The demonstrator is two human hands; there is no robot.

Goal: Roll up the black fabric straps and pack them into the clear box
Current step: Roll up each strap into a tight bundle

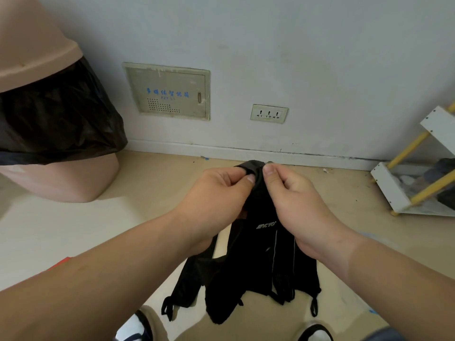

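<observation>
Forearms [98,279] forward, left hand [216,190] and right hand [295,200] pinch the top of the black straps [246,267] dangling over the floor [344,190], rolling barely begun; next needs tight downward turns, box unseen.

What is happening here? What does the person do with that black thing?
A person holds the black fabric straps up with both hands. The left hand and the right hand pinch the top end, which looks slightly turned over. The rest hangs loose toward the floor. No clear box is in view.
</observation>
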